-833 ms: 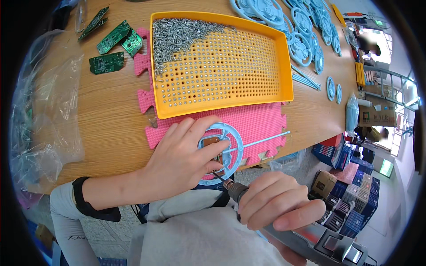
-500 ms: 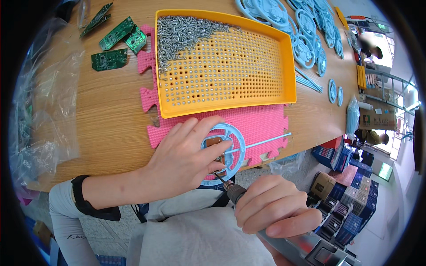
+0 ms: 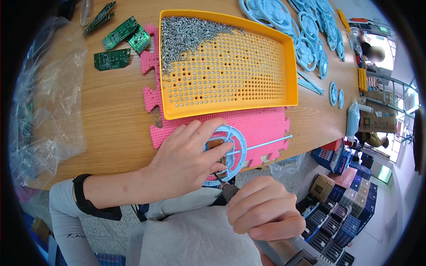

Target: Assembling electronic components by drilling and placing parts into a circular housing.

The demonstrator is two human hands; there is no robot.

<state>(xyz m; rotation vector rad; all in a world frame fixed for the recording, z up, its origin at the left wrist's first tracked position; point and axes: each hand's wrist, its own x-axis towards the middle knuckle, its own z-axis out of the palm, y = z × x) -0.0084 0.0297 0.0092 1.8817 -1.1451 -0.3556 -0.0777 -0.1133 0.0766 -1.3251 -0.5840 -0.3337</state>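
At the bottom right of the frame, a right hand [image 3: 265, 207] wraps its fingers firmly around a power screwdriver [image 3: 230, 189], its bit angled up and left into a pale blue wheel [image 3: 242, 155]. The wheel lies just below the centre of the frame, where a left hand [image 3: 184, 153] reaches over it, fingers bent and touching the ring and a brown board [image 3: 216, 143] inside. Whether the thumb and forefinger pinch a screw by the bit cannot be told.

The step in hand appears to be screwing the board into the wheel; the next move seems to call for a steady left hand and pressure in line with the bit.

A thin blue rod [image 3: 268, 142] crosses the ring toward the right, over a pink foam mat [image 3: 262, 126]. Beyond, at upper centre, a yellow tray [image 3: 230, 111] carries loose screws [image 3: 186, 37] heaped in its upper left corner. Green circuit boards [image 3: 112, 60] lie on the table [image 3: 113, 111] at upper left; more blue wheels [image 3: 306, 51] crowd the upper right.
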